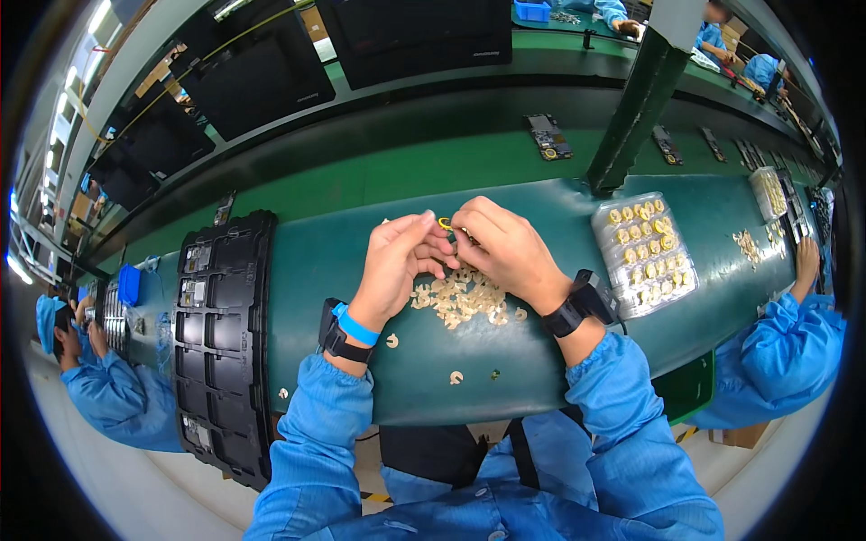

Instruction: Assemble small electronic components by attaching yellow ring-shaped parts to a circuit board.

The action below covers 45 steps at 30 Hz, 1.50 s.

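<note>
My left hand and my right hand meet over the middle of the green table mat, fingertips almost touching. Between them is a small yellow ring-shaped part. The thumb and curled fingers of my right hand pinch close to it, and my left thumb and forefinger close on its other side. Something small and dark green shows below the ring, partly covered by fingers. Just under the hands lies a heap of small cream notched discs, with a few loose ones nearer me.
On the right stands a clear plastic tray of round gold-coloured parts. A large black compartment tray with several boards is at left. A green post rises behind. Circuit boards lie on the far belt. Co-workers sit on both sides.
</note>
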Tool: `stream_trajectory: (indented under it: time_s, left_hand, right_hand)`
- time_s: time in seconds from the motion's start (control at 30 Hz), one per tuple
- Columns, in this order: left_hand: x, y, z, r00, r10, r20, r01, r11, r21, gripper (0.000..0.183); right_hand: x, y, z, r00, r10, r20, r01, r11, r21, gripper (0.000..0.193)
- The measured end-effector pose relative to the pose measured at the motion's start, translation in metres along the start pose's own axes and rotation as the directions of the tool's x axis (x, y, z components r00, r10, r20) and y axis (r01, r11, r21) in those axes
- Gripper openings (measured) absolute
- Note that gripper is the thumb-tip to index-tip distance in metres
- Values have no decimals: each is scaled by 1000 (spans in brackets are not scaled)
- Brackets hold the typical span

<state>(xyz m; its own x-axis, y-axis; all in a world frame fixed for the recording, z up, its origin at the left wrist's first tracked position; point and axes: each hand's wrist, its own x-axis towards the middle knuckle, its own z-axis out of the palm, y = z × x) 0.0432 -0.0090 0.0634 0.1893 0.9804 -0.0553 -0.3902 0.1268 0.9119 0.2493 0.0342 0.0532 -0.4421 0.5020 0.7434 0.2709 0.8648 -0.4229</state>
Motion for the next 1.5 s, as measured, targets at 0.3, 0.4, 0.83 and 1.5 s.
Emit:
stream_trajectory:
  time_s: [0.3, 0.4, 0.83, 1.5]
  left_hand:
    - [3, -16, 2, 984, 163, -71, -155, 982, 110, 18]
    - [2, -17, 3, 975, 206, -83, -187, 963, 192, 19]
    - [-41, -10, 20, 929, 370, 3, -334, 836, 434, 21]
    - [-403, 88, -219, 393, 564, -726, 846, 88, 526, 15]
  right_hand:
    - [0, -11, 1, 968, 232, -90, -202, 944, 262, 20]
    - [-5, -6, 9, 882, 462, 89, -424, 698, 578, 18]
    - [-30, -11, -16, 780, 622, 68, -556, 641, 530, 10]
    - [-32, -13, -40, 759, 623, 188, -637, 650, 415, 11]
